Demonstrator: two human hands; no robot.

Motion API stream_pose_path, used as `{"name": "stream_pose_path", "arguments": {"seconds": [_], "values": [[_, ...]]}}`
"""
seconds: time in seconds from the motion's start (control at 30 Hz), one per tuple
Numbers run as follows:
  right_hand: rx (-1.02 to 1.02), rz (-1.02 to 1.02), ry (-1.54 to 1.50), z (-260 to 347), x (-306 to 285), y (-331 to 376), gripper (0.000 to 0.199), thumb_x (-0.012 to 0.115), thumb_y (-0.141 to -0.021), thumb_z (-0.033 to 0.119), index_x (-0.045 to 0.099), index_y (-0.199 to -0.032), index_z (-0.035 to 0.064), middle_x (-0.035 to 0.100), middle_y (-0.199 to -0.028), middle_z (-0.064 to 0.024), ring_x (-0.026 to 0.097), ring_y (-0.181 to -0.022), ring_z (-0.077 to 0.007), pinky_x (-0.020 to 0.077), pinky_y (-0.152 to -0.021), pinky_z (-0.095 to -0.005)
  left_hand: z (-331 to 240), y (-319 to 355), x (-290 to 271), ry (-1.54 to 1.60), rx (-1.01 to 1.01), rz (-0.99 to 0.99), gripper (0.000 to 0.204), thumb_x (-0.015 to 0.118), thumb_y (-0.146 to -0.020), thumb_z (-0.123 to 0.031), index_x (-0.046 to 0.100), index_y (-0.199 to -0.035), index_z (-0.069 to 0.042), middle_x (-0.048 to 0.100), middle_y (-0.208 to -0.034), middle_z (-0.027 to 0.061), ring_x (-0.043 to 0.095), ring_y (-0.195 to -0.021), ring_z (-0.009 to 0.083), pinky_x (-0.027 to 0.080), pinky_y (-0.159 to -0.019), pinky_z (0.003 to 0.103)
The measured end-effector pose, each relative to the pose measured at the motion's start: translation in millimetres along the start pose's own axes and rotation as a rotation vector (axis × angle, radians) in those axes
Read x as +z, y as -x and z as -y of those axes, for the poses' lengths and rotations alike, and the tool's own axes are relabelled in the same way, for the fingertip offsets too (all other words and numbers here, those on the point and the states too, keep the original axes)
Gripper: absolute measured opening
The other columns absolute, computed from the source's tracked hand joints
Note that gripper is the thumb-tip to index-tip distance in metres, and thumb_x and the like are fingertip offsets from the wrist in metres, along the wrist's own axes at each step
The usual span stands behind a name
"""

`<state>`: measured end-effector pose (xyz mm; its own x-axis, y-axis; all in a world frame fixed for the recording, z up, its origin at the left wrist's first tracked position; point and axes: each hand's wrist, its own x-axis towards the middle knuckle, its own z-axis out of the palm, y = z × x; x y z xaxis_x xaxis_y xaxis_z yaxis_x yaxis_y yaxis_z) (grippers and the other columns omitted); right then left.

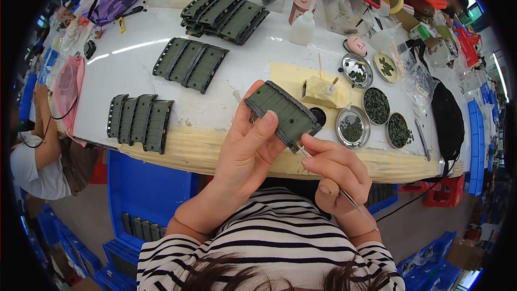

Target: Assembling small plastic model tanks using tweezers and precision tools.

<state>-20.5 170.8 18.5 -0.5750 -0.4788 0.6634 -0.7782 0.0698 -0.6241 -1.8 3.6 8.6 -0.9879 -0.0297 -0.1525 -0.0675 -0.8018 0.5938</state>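
Observation:
My left hand (242, 148) grips a dark green curved panel (281, 109) with ridged edge strips, thumb on its face and fingers beneath. A pair of slim metal tweezers (353, 201) sits in my right hand (339, 170), pinched by thumb and fingers. Their tips meet the panel's near right corner; whether they hold a tiny part there is too small to see. Left of my hands lies a similar panel with raised ribs (139, 124). Beyond it rests another panel (190, 63), and farther back a stack of such panels (225, 16).
Round tins of small dark green pieces (376, 105) stand at the right, near a yellowish block with sticks (321, 91). A white squeeze bottle (302, 28) stands farther back. Blue bins (148, 183) are below the table edge. Another person (40, 156) sits at the left.

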Motion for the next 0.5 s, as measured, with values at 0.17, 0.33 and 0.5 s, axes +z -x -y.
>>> {"name": "stream_pose_path", "arguments": {"seconds": [0.17,0.33,0.5], "values": [[0.002,0.048,0.008,6.1,-5.2,-1.8,0.039,0.07,-0.071,0.0,0.062,-0.109,-0.0031,0.061,-0.113,-0.0216,0.065,-0.096,-0.0286,0.0551,-0.079,-0.0326,-1.7,-2.6,-3.1,-0.024,-0.03,0.053,0.057,0.054,-0.095,-0.025,0.027,-0.144,-0.012,0.048,-0.129,0.0163,0.052,-0.118,0.0229,0.045,-0.099,0.034],[-0.065,0.049,-0.004,6.1,-4.0,1.2,0.04,0.071,-0.076,0.015,0.061,-0.11,-0.0033,0.062,-0.104,-0.0171,0.063,-0.102,-0.0335,0.0559,-0.08,-0.0355,-4.5,-8.0,-7.1,-0.002,-0.113,0.149,0.059,0.052,-0.096,-0.027,0.025,-0.145,-0.009,0.045,-0.135,0.0206,0.052,-0.12,0.0236,0.045,-0.099,0.036],[-0.199,0.035,0.009,0.3,0.7,5.5,0.045,0.066,-0.081,0.029,0.06,-0.109,-0.0061,0.06,-0.096,-0.0142,0.063,-0.102,-0.0381,0.0573,-0.08,-0.0388,-6.5,-14.1,-8.1,-0.023,-0.155,0.204,0.058,0.05,-0.096,-0.03,0.028,-0.143,-0.005,0.044,-0.135,0.0243,0.052,-0.12,0.0241,0.046,-0.099,0.036]]}}
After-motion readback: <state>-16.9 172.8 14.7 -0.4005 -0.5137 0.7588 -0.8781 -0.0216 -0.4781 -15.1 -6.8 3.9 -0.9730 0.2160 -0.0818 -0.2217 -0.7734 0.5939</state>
